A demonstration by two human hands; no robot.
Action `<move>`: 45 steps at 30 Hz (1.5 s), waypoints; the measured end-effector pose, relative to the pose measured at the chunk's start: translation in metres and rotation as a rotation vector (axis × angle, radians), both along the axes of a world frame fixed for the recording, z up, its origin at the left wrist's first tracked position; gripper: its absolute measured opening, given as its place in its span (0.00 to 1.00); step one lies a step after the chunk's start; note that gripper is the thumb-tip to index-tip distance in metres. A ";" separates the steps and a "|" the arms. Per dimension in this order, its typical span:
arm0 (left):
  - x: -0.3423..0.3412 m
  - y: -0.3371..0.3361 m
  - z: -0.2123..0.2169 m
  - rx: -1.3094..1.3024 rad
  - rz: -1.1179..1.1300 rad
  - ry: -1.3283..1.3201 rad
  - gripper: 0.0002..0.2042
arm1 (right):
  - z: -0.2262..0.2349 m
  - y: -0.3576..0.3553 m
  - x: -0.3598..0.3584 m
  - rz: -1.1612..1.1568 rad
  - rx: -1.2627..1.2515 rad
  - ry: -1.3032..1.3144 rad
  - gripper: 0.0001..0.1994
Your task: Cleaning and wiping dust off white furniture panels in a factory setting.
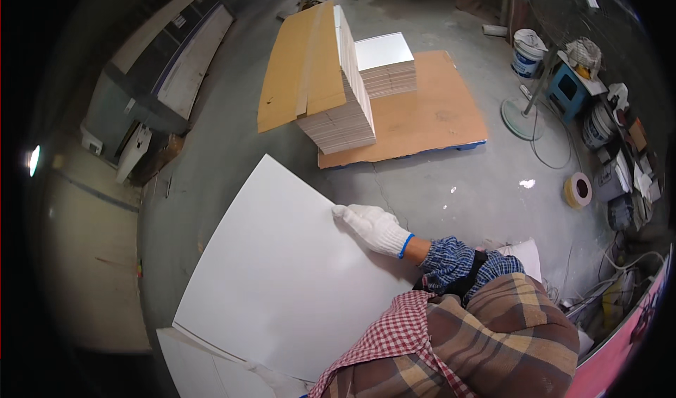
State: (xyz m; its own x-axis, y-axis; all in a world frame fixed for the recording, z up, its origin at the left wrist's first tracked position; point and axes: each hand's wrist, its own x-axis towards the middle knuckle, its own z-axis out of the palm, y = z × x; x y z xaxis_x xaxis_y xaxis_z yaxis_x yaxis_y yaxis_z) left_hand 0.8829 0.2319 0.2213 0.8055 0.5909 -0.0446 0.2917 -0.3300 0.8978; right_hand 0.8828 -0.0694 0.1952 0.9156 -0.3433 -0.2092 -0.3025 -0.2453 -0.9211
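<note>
A large, smooth white panel (282,278) lies tilted in front of me, its far corner pointing toward the floor ahead. My right hand (373,227), in a white knit glove with a blue cuff, grips its right edge, thumb on top and fingers curled round the side. Low in the picture, my left hand (283,382) shows only as a bit of white glove at the panel's near edge. It appears closed on that edge, though most of its fingers are hidden. Beneath the panel's lower left corner, more white boards (201,366) are partly visible.
Ahead, a tall stack of boards topped with brown cardboard (303,74) stands beside a lower white-topped stack (386,63), both on a cardboard-covered pallet (440,109). To the right are a fan base (522,120), a bucket (528,53), a blue stool (567,91) and a tape roll (577,190).
</note>
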 end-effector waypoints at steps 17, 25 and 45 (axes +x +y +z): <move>0.157 -0.198 -0.043 0.041 -1.176 -0.050 0.26 | -0.006 -0.230 -0.074 -0.697 -0.102 0.035 0.40; 0.122 -0.402 -0.054 -0.431 -0.874 0.186 0.43 | 0.000 -0.435 -0.092 -0.654 -0.170 0.287 0.44; 0.245 -0.723 -0.090 -0.362 -0.795 0.403 0.41 | -0.054 -0.746 0.002 -0.939 -0.051 0.325 0.47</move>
State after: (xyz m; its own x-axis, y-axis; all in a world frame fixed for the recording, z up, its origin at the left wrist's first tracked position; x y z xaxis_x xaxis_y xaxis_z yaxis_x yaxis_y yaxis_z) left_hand 1.1276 -0.4913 0.1312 0.8488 -0.2258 -0.4781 0.4111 -0.2868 0.8653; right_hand 0.8845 -0.8152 0.1412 0.1686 -0.9149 -0.3668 -0.6301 0.1861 -0.7538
